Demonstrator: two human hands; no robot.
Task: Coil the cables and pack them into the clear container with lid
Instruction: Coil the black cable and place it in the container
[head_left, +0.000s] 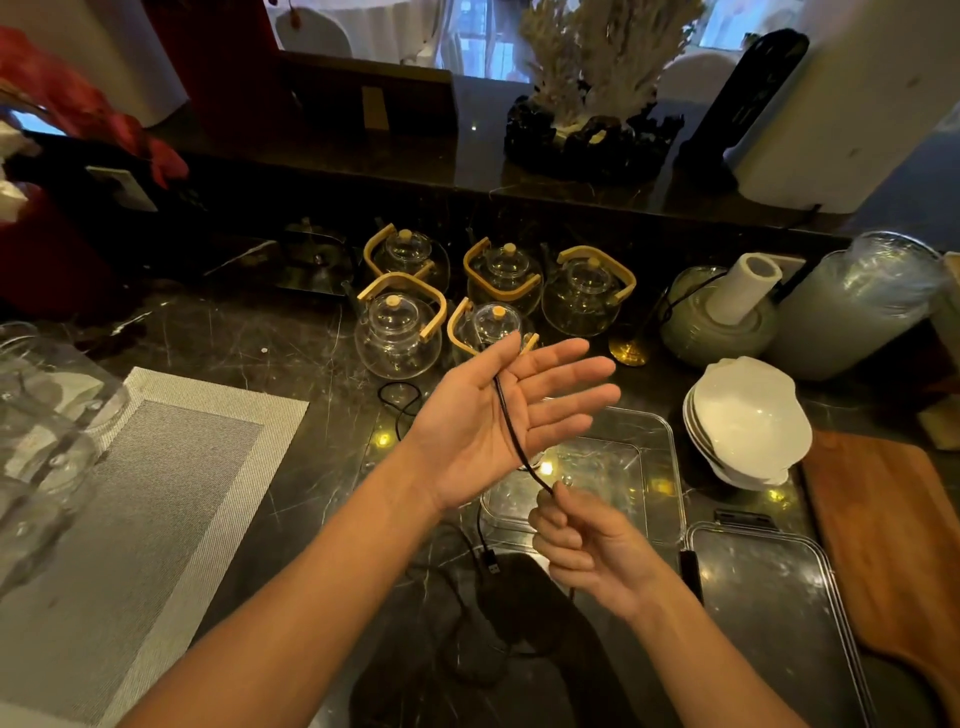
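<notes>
A thin black cable (511, 434) runs across the palm of my left hand (498, 415), which is held flat with fingers spread above the counter. My right hand (582, 545) pinches the same cable just below the left palm. The cable's USB plug (491, 561) dangles beneath, and more black cable (400, 405) loops on the dark counter behind my left wrist. The clear container (644, 467) stands open under my hands. Its lid (769, 597) lies to the right near the counter's front.
Several glass teapots (397, 332) with wooden handles stand behind the hands. A stack of white bowls (748, 421) and a wooden board (893, 530) are at the right. A grey woven mat (156, 499) lies at the left beside glassware (47, 426).
</notes>
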